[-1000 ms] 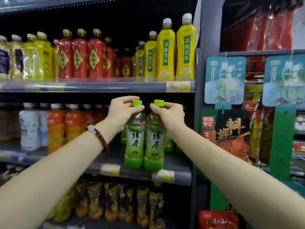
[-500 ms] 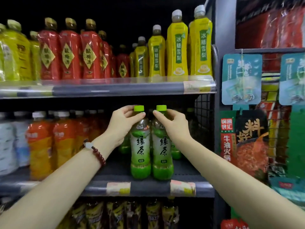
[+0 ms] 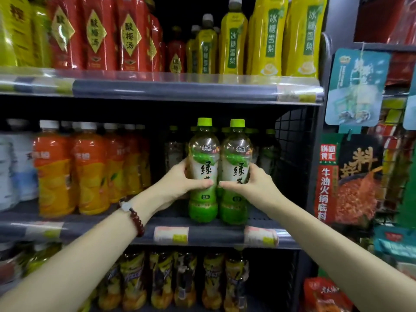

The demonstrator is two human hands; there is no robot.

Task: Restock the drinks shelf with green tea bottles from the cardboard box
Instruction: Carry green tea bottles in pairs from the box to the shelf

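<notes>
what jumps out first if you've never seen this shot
Two green tea bottles, the left bottle and the right bottle, stand side by side at the front of the middle shelf. The left hand and right hand each grip one at the label. Red bottles and yellow bottles line the shelf above.

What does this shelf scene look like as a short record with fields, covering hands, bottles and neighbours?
left hand: grips left green tea bottle at its label
right hand: grips right green tea bottle at its label
bottles: upright, side by side, on middle shelf front edge
behind them: more green-capped bottles
left neighbours: orange drink bottles
</notes>
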